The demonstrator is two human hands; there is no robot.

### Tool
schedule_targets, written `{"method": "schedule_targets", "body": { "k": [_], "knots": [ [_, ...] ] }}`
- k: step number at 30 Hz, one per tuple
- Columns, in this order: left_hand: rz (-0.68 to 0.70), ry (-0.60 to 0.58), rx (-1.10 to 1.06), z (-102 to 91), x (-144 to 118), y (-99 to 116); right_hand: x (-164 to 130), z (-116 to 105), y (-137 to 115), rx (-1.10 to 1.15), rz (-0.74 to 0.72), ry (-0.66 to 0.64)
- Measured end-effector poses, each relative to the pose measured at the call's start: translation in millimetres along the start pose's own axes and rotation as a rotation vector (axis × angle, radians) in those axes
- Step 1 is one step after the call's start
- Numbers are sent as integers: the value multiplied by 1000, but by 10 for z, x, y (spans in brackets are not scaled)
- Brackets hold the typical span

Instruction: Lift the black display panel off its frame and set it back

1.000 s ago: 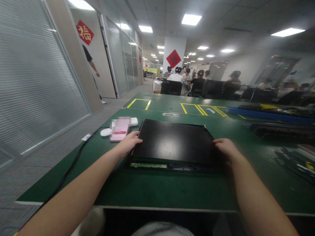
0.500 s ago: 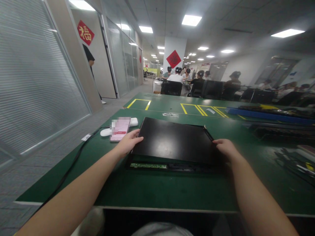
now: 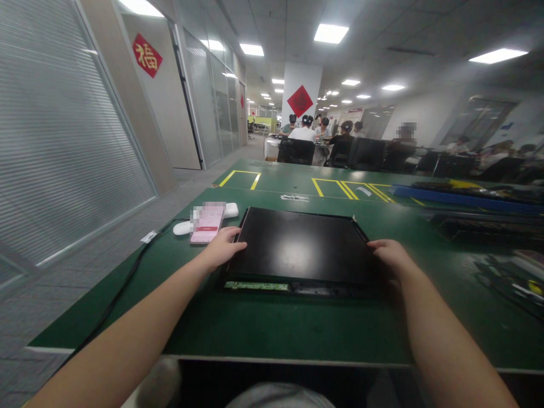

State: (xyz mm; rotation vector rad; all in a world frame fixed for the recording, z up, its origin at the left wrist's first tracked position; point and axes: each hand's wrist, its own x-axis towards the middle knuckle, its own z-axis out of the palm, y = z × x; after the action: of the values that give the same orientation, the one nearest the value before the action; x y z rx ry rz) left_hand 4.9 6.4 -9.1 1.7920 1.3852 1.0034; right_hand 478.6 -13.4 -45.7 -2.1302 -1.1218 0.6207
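A glossy black display panel (image 3: 297, 243) lies nearly flat over a black frame (image 3: 335, 289) on the green table. Along the frame's near side a narrow green circuit board (image 3: 255, 286) is exposed. My left hand (image 3: 224, 247) is closed on the left edge, thumb on top of the panel and fingers at its side. At the right edge, my right hand (image 3: 389, 253) pinches the panel's side where it meets the frame; its lower fingers are hidden in shadow.
Left of the panel, a phone (image 3: 207, 226) rests on a white device (image 3: 182, 228), with a black cable (image 3: 131, 272) running off the table (image 3: 297, 334). Dark parts and a blue tray (image 3: 467, 199) lie at right, near loose cables (image 3: 505, 283). Several people sit beyond.
The panel's far left side has lowered and its near edge has shifted slightly, so it sits flatter on the frame. The figure in the doorway is gone from view.
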Motion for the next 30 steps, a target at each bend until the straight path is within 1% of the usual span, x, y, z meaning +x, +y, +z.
{"method": "schedule_targets", "body": {
  "k": [3,8,16,22,25,30],
  "knots": [
    [-38,4,-10,10,-3,-11,-18,-13,-19,13,9,1],
    [-100,42,15,17,9,-61,-33,-27,-37,28,36,-15],
    [-104,15,75,23,64,-217,4,-26,-3,13,21,-47],
    [-104,4,79,25,66,-206,-5,-24,-8,58,44,-56],
    [-103,5,74,25,66,-196,-1,-7,10,106,57,-93],
    [-119,-5,115,29,85,-253,12,-2,27,107,60,-103]
  ]
}}
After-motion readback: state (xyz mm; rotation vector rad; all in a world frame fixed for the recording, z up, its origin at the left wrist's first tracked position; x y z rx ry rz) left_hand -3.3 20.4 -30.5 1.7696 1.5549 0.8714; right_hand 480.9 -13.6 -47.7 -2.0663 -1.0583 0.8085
